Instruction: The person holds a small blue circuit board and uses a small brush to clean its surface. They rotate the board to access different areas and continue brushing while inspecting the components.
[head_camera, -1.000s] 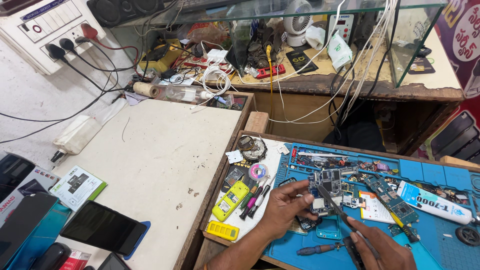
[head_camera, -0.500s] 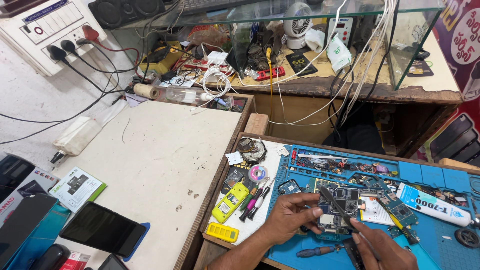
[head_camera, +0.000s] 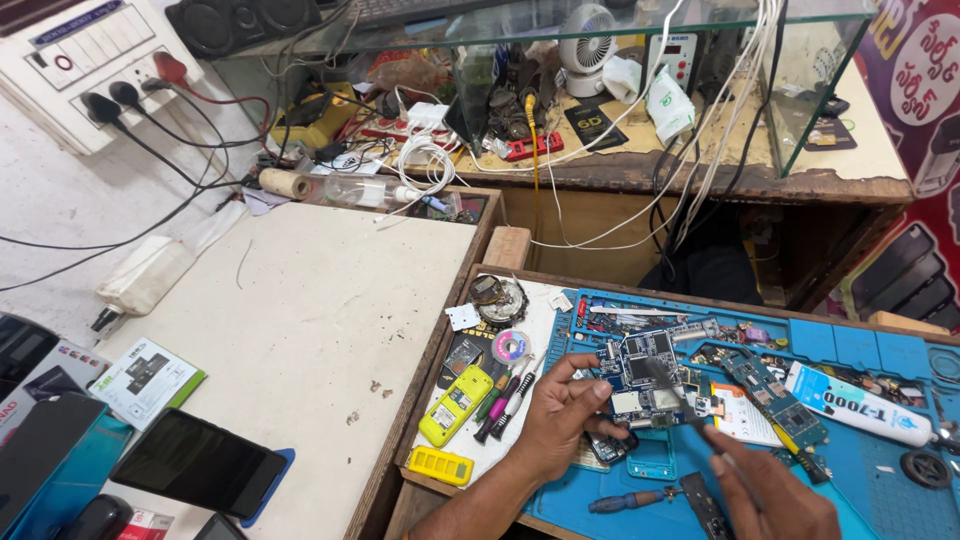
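Observation:
My left hand (head_camera: 562, 420) pinches the lower left edge of a blue phone circuit board (head_camera: 645, 375) and holds it tilted above the blue work mat (head_camera: 860, 450). My right hand (head_camera: 765, 495), at the bottom right, grips a thin metal tool (head_camera: 690, 408) whose tip touches the middle of the board. A yellow phone (head_camera: 455, 403) and a yellow keypad (head_camera: 440, 465) lie left of my left hand, next to several pens and screwdrivers (head_camera: 505, 395).
A white tube (head_camera: 860, 405), loose boards (head_camera: 765, 385) and a blue-handled screwdriver (head_camera: 625, 500) lie on the mat. A white table (head_camera: 300, 320) at left carries a dark phone (head_camera: 200, 462) and a small box (head_camera: 145, 378). Cables, a small fan (head_camera: 585, 45) and clutter fill the glass shelf behind.
My left hand has raised the circuit board and turned it toward me. My right hand has brought the tool's tip onto the board. The camera has shifted slightly.

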